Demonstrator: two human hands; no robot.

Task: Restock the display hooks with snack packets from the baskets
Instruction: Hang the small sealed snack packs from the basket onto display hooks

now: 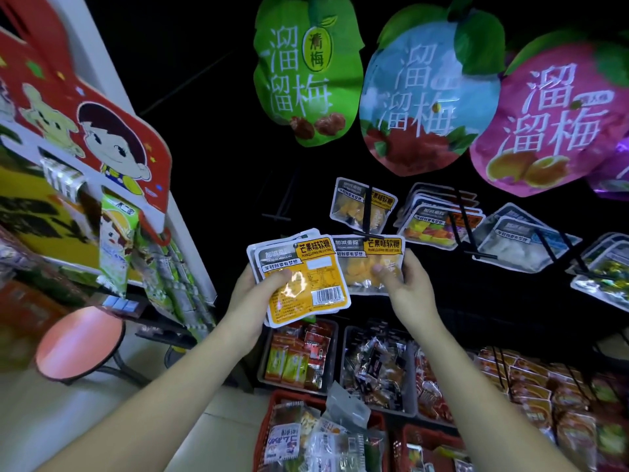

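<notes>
Left grip (254, 288) on stack (308, 267), right (406, 284) on packet (357, 267)

Both arms are bare and reach up and forward from the bottom edge, drawing closer together toward the hands. The left forearm (163, 386) rises from the lower left and the right forearm (476, 386) from the lower right. The two hands are raised side by side at about the same height, near each other but not touching. The left hand (255, 291) grips a stack (306, 284) of packets by its left edge, with the left thumb (279, 275) pressed across the front and the fingers hidden behind. The right hand (406, 284) pinches one packet (360, 267) at its lower right corner, right thumb (381, 270) on the front.
</notes>
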